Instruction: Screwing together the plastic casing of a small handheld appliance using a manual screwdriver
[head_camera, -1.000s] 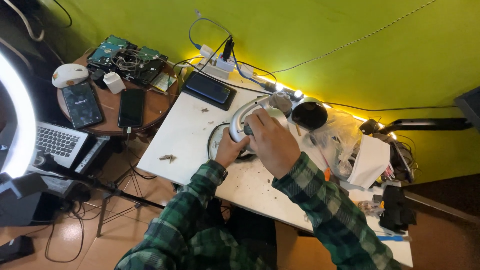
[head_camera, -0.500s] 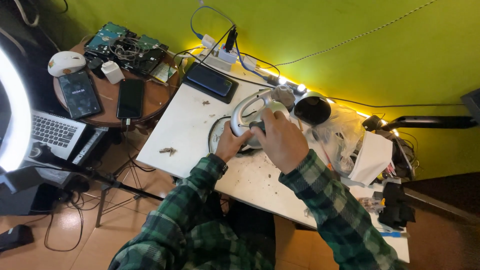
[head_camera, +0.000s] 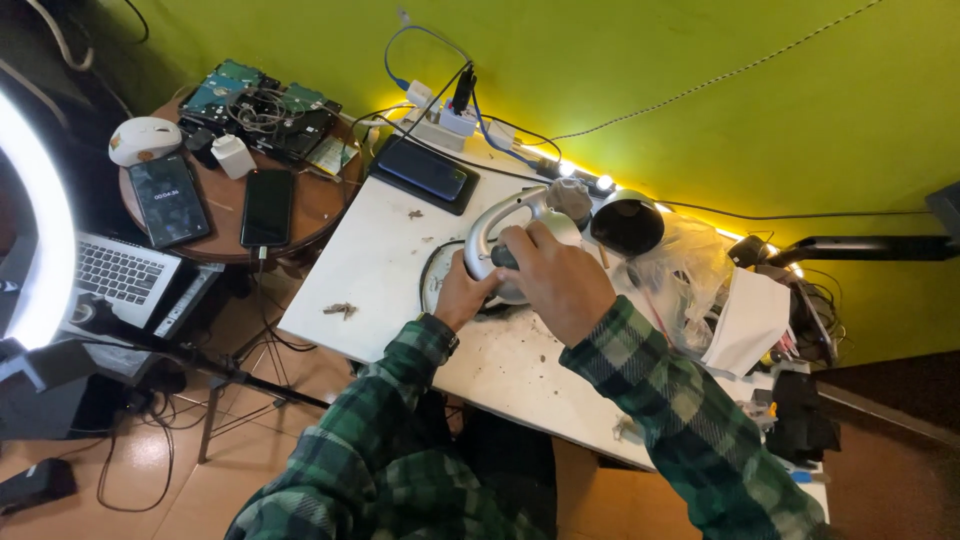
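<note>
A grey, curved plastic appliance body with a loop handle (head_camera: 492, 225) rests over a round disc (head_camera: 436, 272) on the white table (head_camera: 380, 270). My left hand (head_camera: 462, 297) grips the lower end of the grey body from below. My right hand (head_camera: 553, 277) is closed over its top, covering most of it. Both sleeves are green plaid. A black cup-shaped part (head_camera: 627, 222) lies just to the right of the grey body, and a grey dusty filter (head_camera: 571, 197) sits behind it.
A black tablet (head_camera: 420, 173) and a white power strip (head_camera: 437, 122) with cables lie at the table's back. The round brown side table (head_camera: 310, 205) holds two phones, a white mouse and circuit boards. A laptop (head_camera: 118, 272) and ring light stand left; crumpled plastic and clutter sit right.
The view has shifted slightly. My hands stay on the grey body, which has turned a little so its loop handle shows more to the left.
</note>
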